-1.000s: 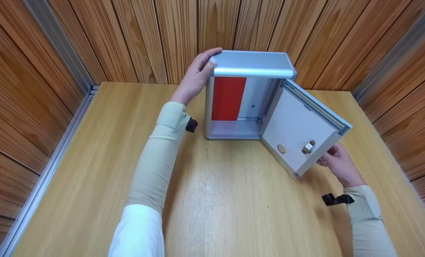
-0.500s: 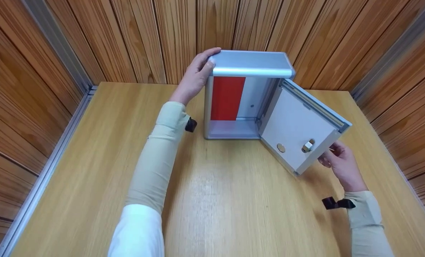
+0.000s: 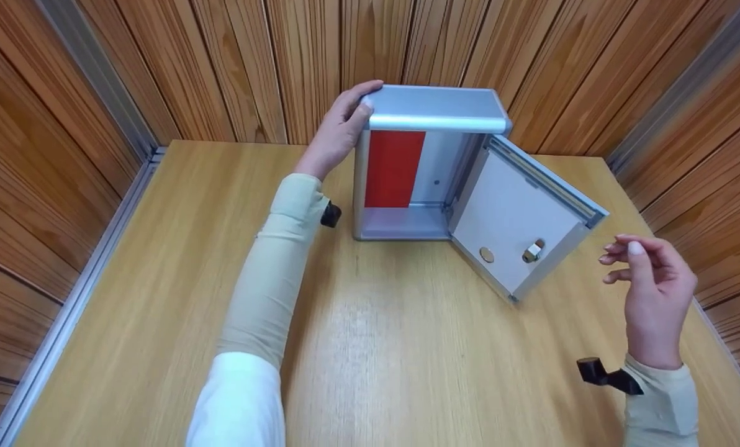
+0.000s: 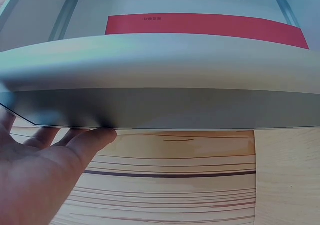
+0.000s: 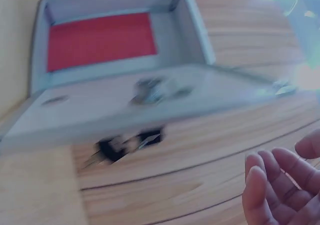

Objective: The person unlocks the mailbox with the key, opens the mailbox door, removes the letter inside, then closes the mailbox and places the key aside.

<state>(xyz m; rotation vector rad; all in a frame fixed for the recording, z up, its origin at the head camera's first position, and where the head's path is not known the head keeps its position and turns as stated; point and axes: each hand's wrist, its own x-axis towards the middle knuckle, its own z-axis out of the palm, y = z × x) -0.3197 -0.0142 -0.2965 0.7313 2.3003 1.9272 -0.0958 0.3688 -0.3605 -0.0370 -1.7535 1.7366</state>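
A silver metal lockbox (image 3: 438,105) stands upright on the table, its hinged door (image 3: 513,211) swung out to the right. Inside, a flat red sheet (image 3: 393,167) with small print leans at the left against the back wall. A lock cam (image 3: 533,251) sits on the door's inner face. My left hand (image 3: 339,130) grips the box's upper left corner, thumb at the front and fingers toward the back. To the right of the door, my right hand (image 3: 658,285) is in the air, fingers loosely bent and holding nothing. Dark-headed keys (image 5: 112,149) hang at the door's outer side in the right wrist view.
Under the box is a wooden table (image 3: 395,347). A wood-plank wall (image 3: 314,62) rises close behind it, with more planks on both sides. Metal rails (image 3: 78,298) run along the left edge. Black wrist mounts (image 3: 606,375) stick out from the sleeves.
My right hand has let go at the door's free edge and moved right, away from it. The door stays swung out; the left hand keeps its place on the box.
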